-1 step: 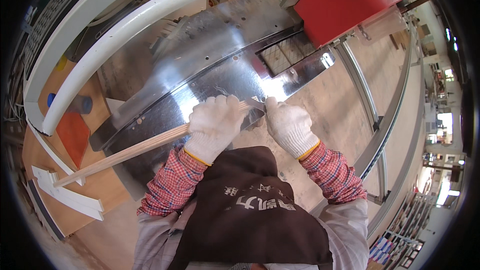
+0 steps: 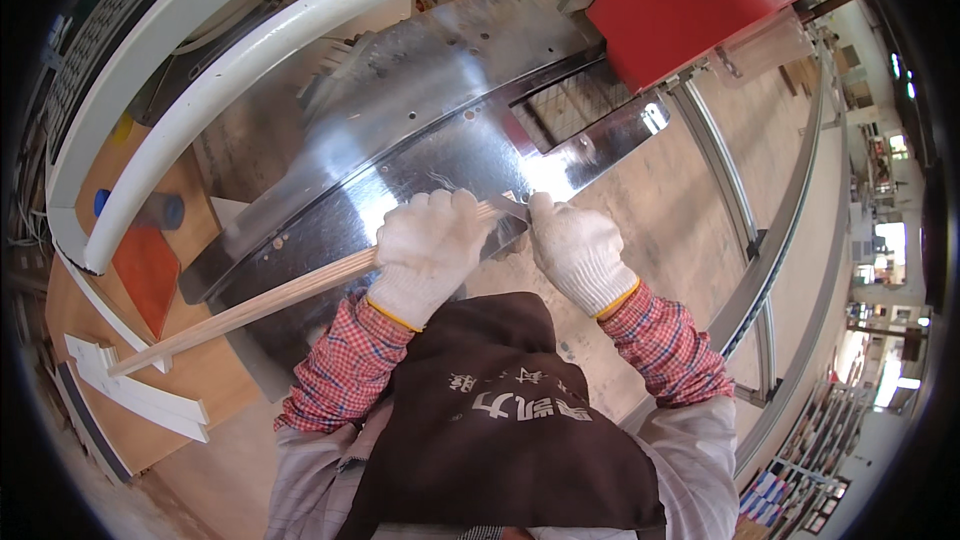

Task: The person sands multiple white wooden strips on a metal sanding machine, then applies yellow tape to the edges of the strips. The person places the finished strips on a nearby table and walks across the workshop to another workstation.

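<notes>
My left hand [image 2: 430,252], in a white knitted glove, is closed around a long pale wooden strip [image 2: 270,300]. The strip slants from the lower left up to the middle, and its upper end comes out past my fingers. My right hand [image 2: 578,252], gloved alike, is closed with the thumb on top, just right of that end. Between the two hands, a small flat grey blade [image 2: 514,208] lies against the strip's end and runs into my right fist. Its handle is hidden by the glove. Both hands are over the near edge of a shiny metal machine table [image 2: 420,170].
A red box-shaped guard [image 2: 705,10] stands at the back right beside a rectangular table opening [image 2: 578,105]. A thick white curved bar [image 2: 300,25] arches across the upper left. White strips [image 2: 140,390] and an orange-red piece [image 2: 147,275] lie on a wooden board [image 2: 215,370]. Metal rails [image 2: 725,170] run along the right.
</notes>
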`<control>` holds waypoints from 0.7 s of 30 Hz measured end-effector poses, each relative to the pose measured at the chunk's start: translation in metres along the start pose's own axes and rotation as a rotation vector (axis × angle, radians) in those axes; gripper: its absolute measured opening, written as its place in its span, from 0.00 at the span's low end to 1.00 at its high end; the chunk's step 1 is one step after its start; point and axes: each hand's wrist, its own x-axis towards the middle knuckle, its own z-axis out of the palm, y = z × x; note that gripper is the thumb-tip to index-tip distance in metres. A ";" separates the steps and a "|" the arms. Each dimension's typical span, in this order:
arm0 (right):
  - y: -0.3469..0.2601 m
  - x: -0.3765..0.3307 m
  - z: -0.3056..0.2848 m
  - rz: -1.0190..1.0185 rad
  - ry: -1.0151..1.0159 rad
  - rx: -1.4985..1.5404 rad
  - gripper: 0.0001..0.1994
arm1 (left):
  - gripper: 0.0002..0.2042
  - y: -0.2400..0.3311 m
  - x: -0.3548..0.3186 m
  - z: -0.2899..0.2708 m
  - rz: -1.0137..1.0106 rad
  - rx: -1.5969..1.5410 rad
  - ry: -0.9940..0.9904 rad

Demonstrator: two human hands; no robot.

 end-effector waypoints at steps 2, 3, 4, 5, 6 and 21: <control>-0.003 -0.003 -0.001 -0.019 -0.032 -0.006 0.08 | 0.17 0.000 0.002 -0.003 0.026 0.014 -0.001; -0.003 -0.005 -0.001 -0.030 -0.049 -0.011 0.08 | 0.17 0.001 0.002 -0.004 0.036 0.021 -0.001; -0.002 -0.003 0.000 -0.028 -0.046 -0.007 0.09 | 0.17 0.001 0.002 -0.004 0.034 0.015 -0.008; -0.001 -0.001 0.000 -0.027 -0.043 -0.003 0.09 | 0.17 0.000 0.003 -0.004 0.031 0.010 -0.016; 0.000 0.002 -0.001 -0.027 -0.036 -0.001 0.09 | 0.17 0.000 0.004 -0.004 0.029 0.006 -0.020; 0.003 0.009 -0.007 -0.099 -0.024 -0.046 0.09 | 0.16 -0.005 0.004 0.002 0.034 -0.056 0.065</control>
